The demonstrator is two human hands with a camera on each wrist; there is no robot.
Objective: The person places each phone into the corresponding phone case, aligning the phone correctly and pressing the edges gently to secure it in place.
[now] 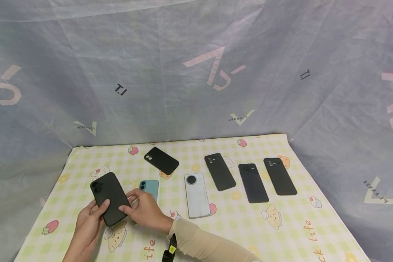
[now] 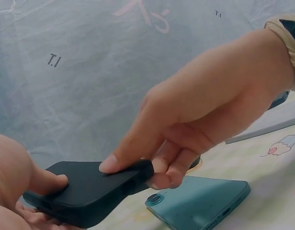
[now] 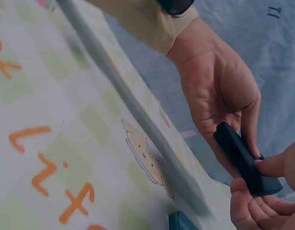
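A black phone case [image 1: 112,198] is held tilted above the left part of the table, its camera corner at the upper left. Whether a phone sits inside it, I cannot tell. My left hand [image 1: 86,225] grips its left side, thumb across the back and fingers underneath. From the right, my right hand [image 1: 147,208] pinches the opposite edge between thumb and fingers. Just beneath that hand lies a teal phone [image 2: 200,203], back up and partly covered by the hand in the head view. In the right wrist view both hands meet on the case [image 3: 241,160].
A white phone [image 1: 198,200] with a round camera lies mid-table. Behind it rests a black case [image 1: 165,163]. Rightward are another black case [image 1: 221,173], a dark phone [image 1: 254,187] and a further black case [image 1: 281,178]. Grey cloth [image 1: 170,91] hangs behind the checkered tablecloth [image 1: 229,233].
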